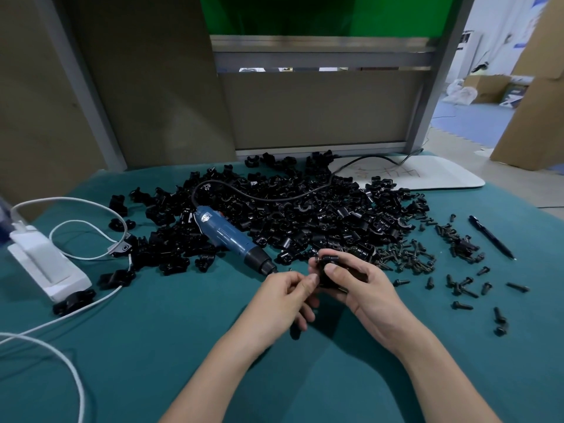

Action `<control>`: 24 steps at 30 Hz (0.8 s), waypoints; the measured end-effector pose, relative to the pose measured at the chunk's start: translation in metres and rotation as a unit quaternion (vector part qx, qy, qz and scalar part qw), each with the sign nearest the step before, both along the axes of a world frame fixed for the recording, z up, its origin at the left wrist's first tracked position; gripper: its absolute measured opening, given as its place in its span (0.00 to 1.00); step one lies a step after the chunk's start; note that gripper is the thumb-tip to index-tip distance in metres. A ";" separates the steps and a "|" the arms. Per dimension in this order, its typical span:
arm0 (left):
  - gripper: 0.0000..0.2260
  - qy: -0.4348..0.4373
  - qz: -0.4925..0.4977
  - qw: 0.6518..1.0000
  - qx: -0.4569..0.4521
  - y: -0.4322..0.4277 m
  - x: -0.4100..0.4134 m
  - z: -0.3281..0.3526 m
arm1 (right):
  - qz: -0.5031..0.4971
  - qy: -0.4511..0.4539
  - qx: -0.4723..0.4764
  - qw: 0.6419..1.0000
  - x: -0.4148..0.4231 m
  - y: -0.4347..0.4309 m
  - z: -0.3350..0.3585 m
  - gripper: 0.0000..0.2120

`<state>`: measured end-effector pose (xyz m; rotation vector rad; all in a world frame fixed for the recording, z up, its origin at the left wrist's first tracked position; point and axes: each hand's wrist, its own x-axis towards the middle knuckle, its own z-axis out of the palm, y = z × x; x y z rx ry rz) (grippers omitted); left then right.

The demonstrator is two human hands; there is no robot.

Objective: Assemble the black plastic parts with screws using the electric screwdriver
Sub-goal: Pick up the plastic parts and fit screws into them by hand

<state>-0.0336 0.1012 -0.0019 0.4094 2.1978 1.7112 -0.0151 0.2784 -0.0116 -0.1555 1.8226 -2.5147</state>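
My right hand (363, 290) grips a black plastic part (328, 271) just above the green cloth, thumb pressed on its front. My left hand (287, 296) pinches the same part from the left with thumb and forefinger; its other fingers curl underneath. A big heap of black plastic parts (305, 215) lies behind my hands. The blue electric screwdriver (229, 236) lies on the heap's left side, its black tip pointing at my left hand. Black screws (406, 256) lie piled to the right of my hands, with more scattered screws (464, 290) further right.
A white power adapter (45, 264) with white cables (61, 346) sits at the left. A black pen (491, 236) lies at the right. A white board (427, 175) and the screwdriver's black cord (274, 196) are at the back, before a grey partition.
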 end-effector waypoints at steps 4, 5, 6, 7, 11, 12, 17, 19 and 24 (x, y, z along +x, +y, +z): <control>0.17 0.001 -0.022 0.999 -0.023 -0.001 0.000 0.001 | -0.006 0.011 0.048 0.999 0.002 -0.001 -0.001 0.28; 0.17 0.002 -0.026 0.999 -0.028 -0.002 0.000 0.002 | -0.005 0.013 0.052 0.999 0.002 -0.001 -0.001 0.28; 0.16 0.004 -0.029 0.999 -0.031 -0.003 0.000 0.002 | -0.003 0.014 0.057 0.998 0.003 -0.002 -0.001 0.28; 0.16 0.007 -0.031 0.999 -0.036 -0.004 -0.001 0.002 | -0.002 0.014 0.064 0.998 0.003 -0.002 -0.001 0.28; 0.16 0.054 -0.027 0.996 -0.071 -0.006 0.000 -0.001 | -0.003 0.007 0.076 0.997 0.004 -0.004 -0.001 0.29; 0.16 0.075 -0.023 0.994 -0.079 -0.007 0.001 -0.002 | -0.005 0.002 0.079 0.997 0.004 -0.004 -0.001 0.29; 0.15 0.125 -0.010 0.987 -0.098 -0.008 0.001 -0.004 | -0.014 -0.023 0.048 0.998 0.001 -0.003 -0.002 0.28; 0.16 0.139 -0.001 0.983 -0.116 -0.007 0.003 -0.004 | -0.016 -0.031 0.002 0.999 0.000 -0.003 -0.002 0.21; 0.16 0.194 0.154 0.966 -0.068 -0.011 -0.005 0.005 | -0.048 -0.067 -0.115 0.990 -0.003 -0.002 0.002 0.17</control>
